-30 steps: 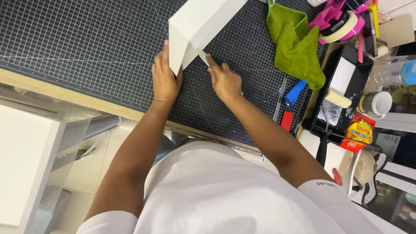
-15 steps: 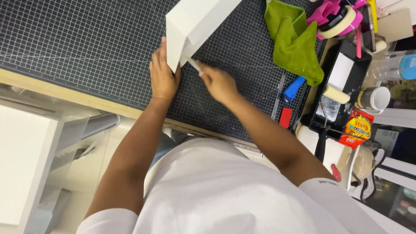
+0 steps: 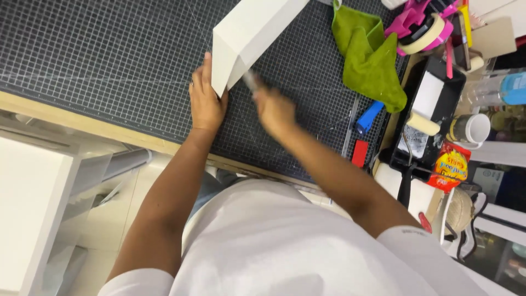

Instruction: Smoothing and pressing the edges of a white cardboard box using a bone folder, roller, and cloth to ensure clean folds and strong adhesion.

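A white folded board piece [image 3: 249, 35] stands on the dark gridded cutting mat [image 3: 98, 60], its near corner by my hands. My left hand [image 3: 205, 98] presses flat against the board's near left face and steadies it. My right hand [image 3: 274, 109] is blurred with motion just right of that corner, closed around a thin grey tool [image 3: 251, 81] whose tip meets the board's lower edge.
A green cloth [image 3: 370, 55] lies on the mat to the right. Past it are a blue and a red tool [image 3: 368, 116], a black tray with a small paint roller [image 3: 424, 123], a tape dispenser [image 3: 422, 27], a white mug [image 3: 474, 129] and a snack packet [image 3: 449, 164]. The table's wooden edge [image 3: 82, 121] runs near my body.
My right hand has slid along the board's lower edge with the tool and is now blurred. The view shifted slightly. My left hand stays on the board.
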